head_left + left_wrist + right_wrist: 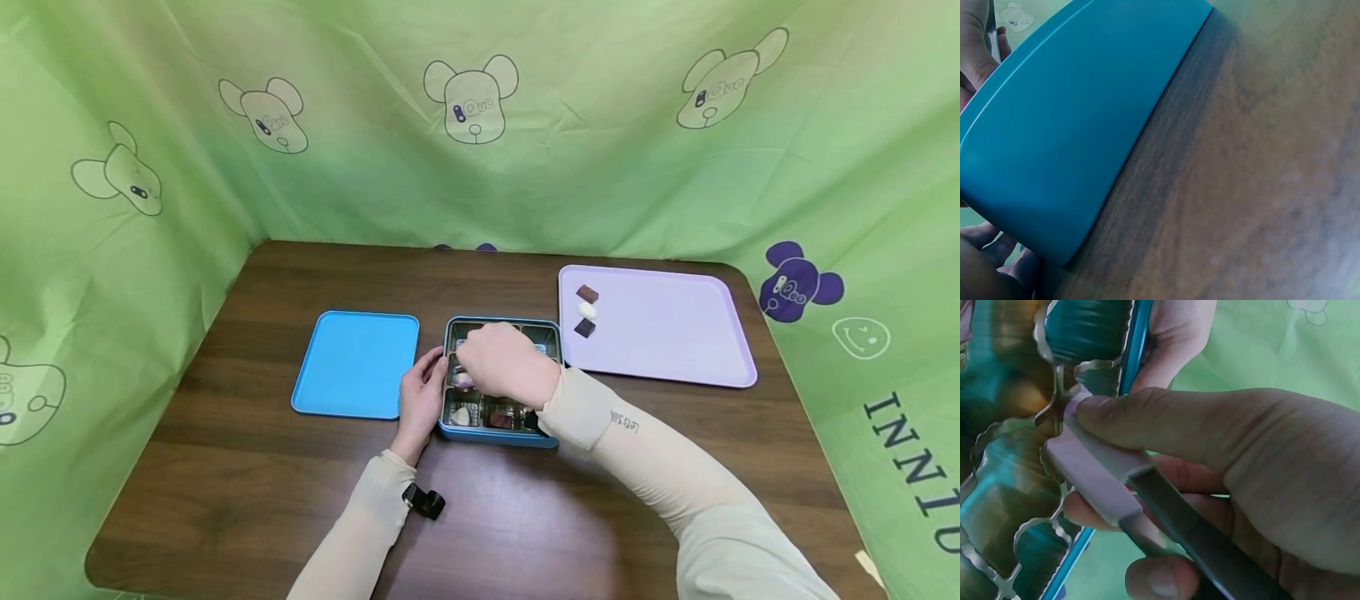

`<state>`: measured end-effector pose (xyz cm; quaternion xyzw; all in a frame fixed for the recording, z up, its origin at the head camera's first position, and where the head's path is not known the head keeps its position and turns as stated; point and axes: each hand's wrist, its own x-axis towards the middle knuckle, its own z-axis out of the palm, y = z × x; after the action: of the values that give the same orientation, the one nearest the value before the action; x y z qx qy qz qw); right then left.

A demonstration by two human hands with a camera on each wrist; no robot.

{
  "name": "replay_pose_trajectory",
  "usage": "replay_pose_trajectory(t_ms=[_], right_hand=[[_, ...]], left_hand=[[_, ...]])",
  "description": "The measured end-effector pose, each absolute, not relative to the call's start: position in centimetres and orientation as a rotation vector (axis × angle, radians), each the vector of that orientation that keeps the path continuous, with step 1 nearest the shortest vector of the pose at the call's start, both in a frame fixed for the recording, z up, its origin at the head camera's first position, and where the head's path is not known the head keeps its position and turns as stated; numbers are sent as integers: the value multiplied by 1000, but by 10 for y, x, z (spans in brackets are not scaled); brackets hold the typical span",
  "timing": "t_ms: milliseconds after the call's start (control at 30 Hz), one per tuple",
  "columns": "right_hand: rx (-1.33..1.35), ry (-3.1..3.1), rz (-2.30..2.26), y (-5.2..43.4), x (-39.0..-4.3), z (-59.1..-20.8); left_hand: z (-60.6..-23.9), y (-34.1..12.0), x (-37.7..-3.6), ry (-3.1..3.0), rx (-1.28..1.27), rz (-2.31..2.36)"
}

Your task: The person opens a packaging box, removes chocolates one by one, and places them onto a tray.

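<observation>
A blue tin [498, 442], divided into small compartments, stands in the middle of the table. Along its left wall lie the fingers of my left hand [422, 402], extended and touching the side. Above the tin, my right hand [506, 358] grips a pair of tongs with lilac tips [1094, 484] and dark arms, pinched between thumb and fingers. The tips point down at the compartments on the tin's left side. A white piece [460, 416] and a reddish-brown chocolate [501, 419] sit in the front row. My right hand hides part of the middle compartments.
To the right, a lilac tray [660, 329] bears a brown chocolate [587, 293], a white piece [587, 311] and a dark chocolate [585, 327] near its left edge. A flat blue lid [356, 365] lies left of the tin. Green curtains [480, 192] surround the wooden table.
</observation>
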<state>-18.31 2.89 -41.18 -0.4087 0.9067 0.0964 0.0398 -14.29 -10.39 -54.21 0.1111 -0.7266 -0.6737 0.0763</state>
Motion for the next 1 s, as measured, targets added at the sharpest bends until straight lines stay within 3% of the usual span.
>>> replay_pose_trajectory(t_ms=[533, 833, 1000], right_hand=[[-1242, 2763, 307, 32, -183, -412], [-1222, 2759, 298, 32, -185, -411], [-1224, 2764, 291, 32, -185, -410]], left_hand=[[-543, -101, -143, -2172, 344, -2024], [-499, -99, -127, -2213, 312, -2008], [-509, -100, -130, -2192, 296, -2008]])
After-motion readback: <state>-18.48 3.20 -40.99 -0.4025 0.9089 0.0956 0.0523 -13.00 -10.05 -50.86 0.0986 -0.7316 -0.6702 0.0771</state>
